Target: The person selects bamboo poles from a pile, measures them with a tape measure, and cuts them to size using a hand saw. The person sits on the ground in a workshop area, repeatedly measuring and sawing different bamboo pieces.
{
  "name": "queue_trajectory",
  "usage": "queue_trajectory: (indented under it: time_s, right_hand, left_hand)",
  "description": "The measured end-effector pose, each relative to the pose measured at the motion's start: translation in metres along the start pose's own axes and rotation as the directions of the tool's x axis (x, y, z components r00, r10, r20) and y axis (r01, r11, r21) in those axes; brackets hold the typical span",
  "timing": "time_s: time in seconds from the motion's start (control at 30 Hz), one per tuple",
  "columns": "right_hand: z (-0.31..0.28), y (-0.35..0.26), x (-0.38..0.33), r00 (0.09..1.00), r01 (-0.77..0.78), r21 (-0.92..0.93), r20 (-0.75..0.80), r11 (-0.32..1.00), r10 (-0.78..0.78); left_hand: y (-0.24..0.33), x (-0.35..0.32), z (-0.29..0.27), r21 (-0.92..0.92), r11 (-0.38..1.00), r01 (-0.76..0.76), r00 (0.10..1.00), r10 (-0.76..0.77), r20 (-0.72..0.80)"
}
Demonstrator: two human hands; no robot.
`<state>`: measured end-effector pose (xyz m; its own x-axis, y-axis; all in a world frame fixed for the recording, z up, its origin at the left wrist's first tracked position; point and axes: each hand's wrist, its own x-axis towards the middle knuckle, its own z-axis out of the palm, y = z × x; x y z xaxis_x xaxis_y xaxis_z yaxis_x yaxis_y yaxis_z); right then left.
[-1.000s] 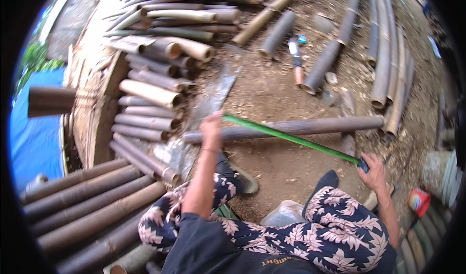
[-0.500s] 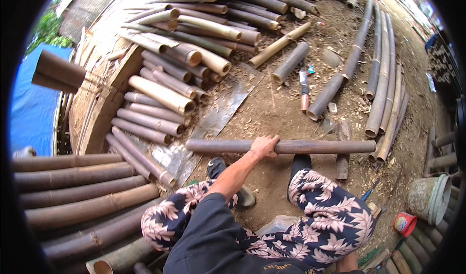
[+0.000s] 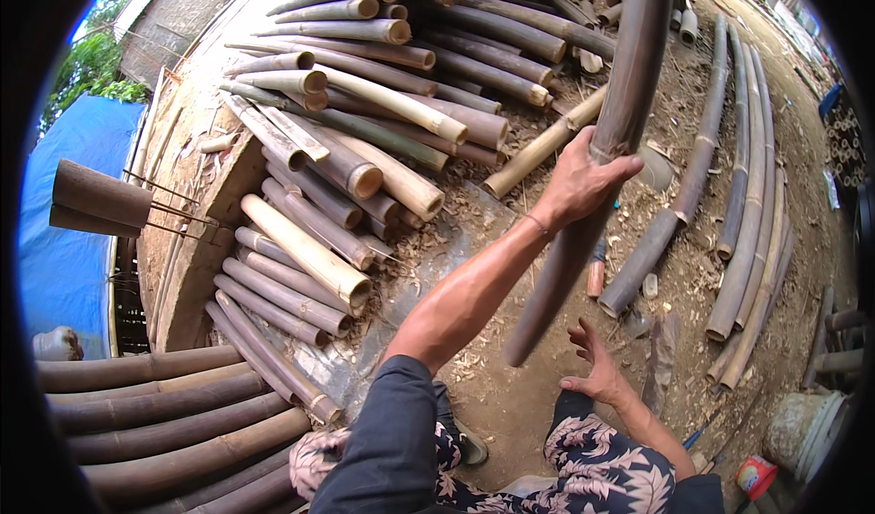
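My left hand (image 3: 588,179) is wrapped round a dark brown bamboo pole (image 3: 635,72), gripping it near its middle. The pole stands steeply tilted, its lower end slanting down to the left and its top running out past the upper edge of the view. My right hand (image 3: 597,368) is raised beside my right knee, fingers spread, holding nothing. It is apart from the pole's lower end. On the dirt beyond the pole lies a tool with an orange-brown handle (image 3: 596,277), partly hidden behind the pole.
Cut bamboo lengths (image 3: 365,131) are piled at the far left. Long bamboo poles (image 3: 747,204) lie along the right. Thick bamboo poles (image 3: 173,395) line the near left. A whitish bucket (image 3: 802,432) and a small red tub (image 3: 755,476) stand at the lower right.
The bamboo pole has swung from lying level above my knees to a steep tilt, lifted by my left hand. My right hand has come up into view from the lower edge.
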<state>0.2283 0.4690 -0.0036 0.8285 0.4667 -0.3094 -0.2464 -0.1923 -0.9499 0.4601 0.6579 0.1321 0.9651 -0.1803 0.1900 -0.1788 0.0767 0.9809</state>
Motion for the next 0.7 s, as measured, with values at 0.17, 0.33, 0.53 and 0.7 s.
queue_trajectory:
  time_s: [0.17,0.33,0.53,0.7]
  right_hand:
    - [-0.020,-0.056,0.036,0.943,-0.071,-0.238,-0.332,0.969,-0.013]
    - [-0.059,-0.174,0.039,0.879,0.052,-0.483,-0.393,0.874,-0.269]
    - [-0.035,-0.302,0.080,0.870,0.060,-0.574,-0.371,0.816,-0.326]
    - [0.000,-0.395,0.192,0.923,0.075,-0.518,-0.288,0.852,-0.256]
  left_hand:
    - [0.054,0.057,-0.046,-0.338,0.926,-0.166,0.949,0.057,-0.309]
    - [0.092,0.074,-0.137,-0.125,0.985,-0.116,0.970,0.084,-0.230]
    - [0.123,0.002,-0.262,0.289,0.945,0.153,0.986,-0.166,0.019]
    - [0.050,-0.129,-0.354,0.333,0.844,0.420,0.907,-0.375,-0.193]
